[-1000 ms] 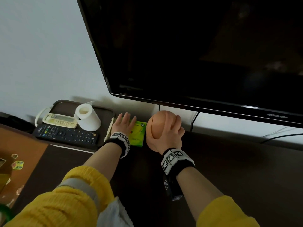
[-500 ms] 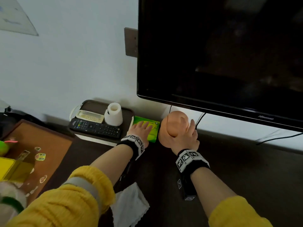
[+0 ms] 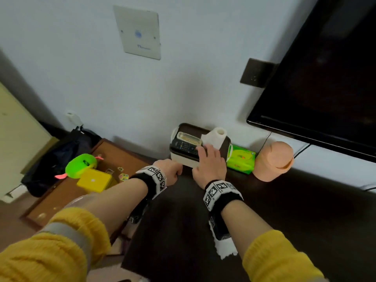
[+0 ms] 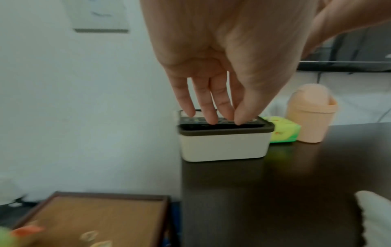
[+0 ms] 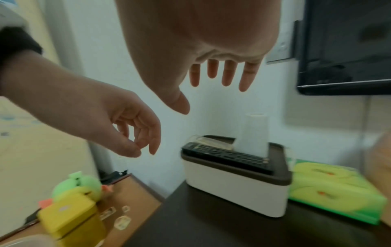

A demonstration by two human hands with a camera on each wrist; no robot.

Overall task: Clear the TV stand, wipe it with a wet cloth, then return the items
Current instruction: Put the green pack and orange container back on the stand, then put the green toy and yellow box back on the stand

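A cream box (image 3: 183,161) with a brown tray lid stands at the left end of the dark TV stand (image 3: 284,210). On the lid lie a black remote (image 3: 184,148), a pale remote behind it and a white paper roll (image 3: 215,137). My right hand (image 3: 211,161) hovers over the box's right front with fingers (image 5: 226,76) spread, holding nothing. My left hand (image 3: 168,171) hangs just left of the box front, fingers (image 4: 213,115) loosely curled and empty. A green tissue pack (image 3: 241,161) and a peach mini bin (image 3: 272,161) stand to the box's right. A white cloth (image 3: 225,249) lies under my right forearm.
The TV (image 3: 325,88) overhangs the stand on the right, with cables behind the bin. Left of the stand is a lower wooden table (image 3: 61,200) with a green toy (image 3: 80,165), a yellow box (image 3: 94,181) and small stickers. A black bag (image 3: 50,159) sits against the wall.
My right hand has let go of the peach bin and my left hand has left the tissue pack. Both hands moved left to the cream box; the view swung left.
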